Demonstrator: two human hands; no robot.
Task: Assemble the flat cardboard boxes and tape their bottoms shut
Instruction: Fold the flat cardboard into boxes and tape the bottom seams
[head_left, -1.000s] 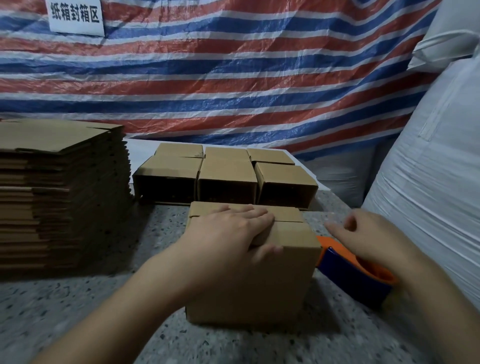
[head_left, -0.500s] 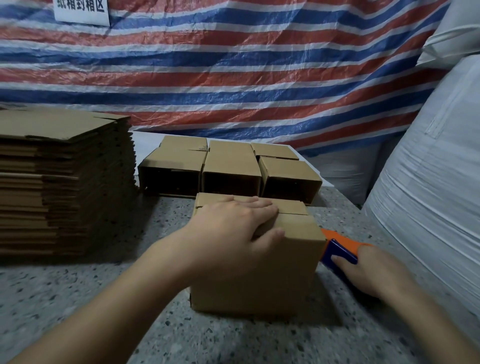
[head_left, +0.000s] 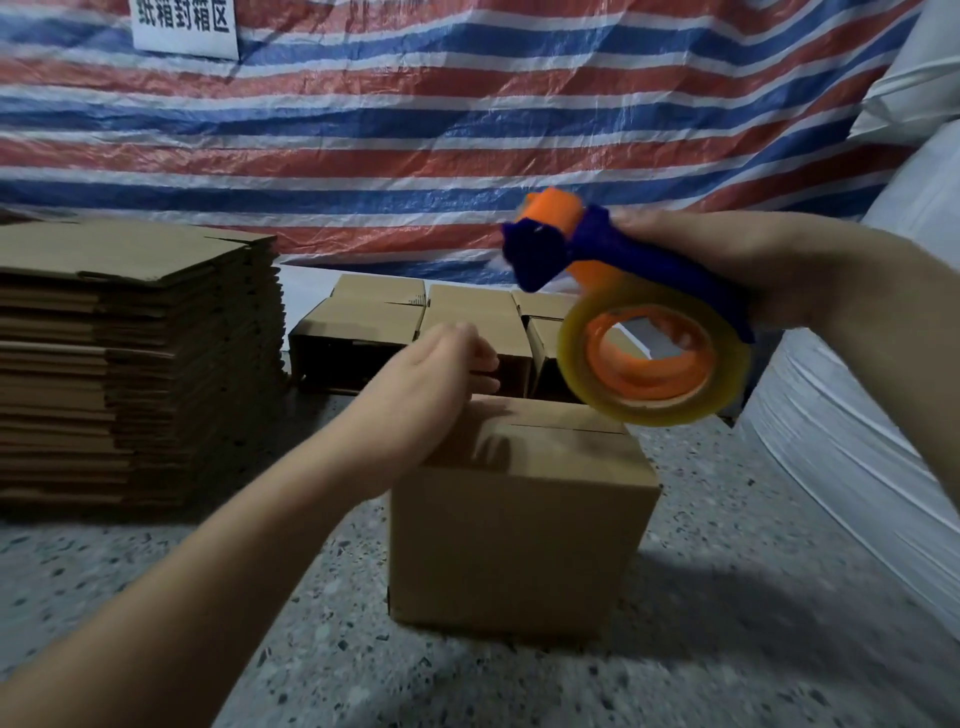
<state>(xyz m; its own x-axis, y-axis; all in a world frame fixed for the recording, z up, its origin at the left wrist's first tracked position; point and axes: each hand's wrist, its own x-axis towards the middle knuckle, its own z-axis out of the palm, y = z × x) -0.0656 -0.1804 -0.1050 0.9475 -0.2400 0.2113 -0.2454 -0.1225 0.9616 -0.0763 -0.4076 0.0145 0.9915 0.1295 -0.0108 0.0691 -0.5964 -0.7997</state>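
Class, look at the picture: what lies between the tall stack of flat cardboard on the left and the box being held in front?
In the head view, only bare speckled tabletop and the left hand with its forearm lie between the flat stack and the front box.

Backdrop tarp (head_left: 415, 130) is red, white and blue stripes. Boxes (head_left: 519, 519) and the flat stack (head_left: 130, 364) are plain brown cardboard. Tape dispenser (head_left: 597, 249) is dark blue with orange, roll (head_left: 654, 358) yellowish clear. Worktop (head_left: 156, 597) is grey speckled.
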